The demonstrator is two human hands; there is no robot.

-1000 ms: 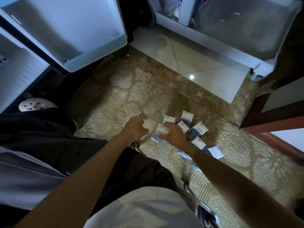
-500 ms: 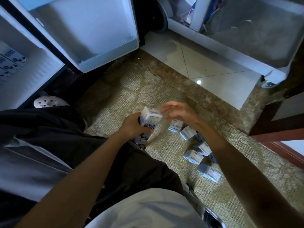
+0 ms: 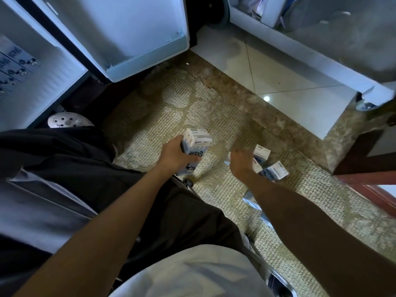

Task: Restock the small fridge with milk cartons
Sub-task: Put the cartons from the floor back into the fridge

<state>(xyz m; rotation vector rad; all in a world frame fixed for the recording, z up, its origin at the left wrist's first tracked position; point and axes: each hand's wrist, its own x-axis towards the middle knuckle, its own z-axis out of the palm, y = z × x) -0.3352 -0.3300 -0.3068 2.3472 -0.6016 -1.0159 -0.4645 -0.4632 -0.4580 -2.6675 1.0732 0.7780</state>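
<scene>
Head view: one carton in hand, the next within reach

Head camera looked down at your lap and the rug. At far left the small fridge (image 3: pixel 42 86) stood open, with printed cartons already lying inside it, and its door (image 3: pixel 120 35) swung out beside it. Your left hand (image 3: pixel 174 154) was wrapped around a milk carton (image 3: pixel 196 152), fingers closed on its side, carton roughly upright and lifted clear of the woven rug (image 3: pixel 192 108). Your left forearm ran straight out from the lower left, wrist level.

To the right, your right hand (image 3: pixel 241 162) reached down over the loose cartons on the rug (image 3: pixel 273 170), back of the hand up, fingers curled downward among them (whether they had closed on one, I could not tell; the hand was blurred). That forearm crossed over two more cartons nearer you.

For this step, you would have done well to settle the right hand on one carton squarely by its long sides before lifting, since its neighbours stood touching it and tip easily. You could then carry both across to the fridge together.
</scene>
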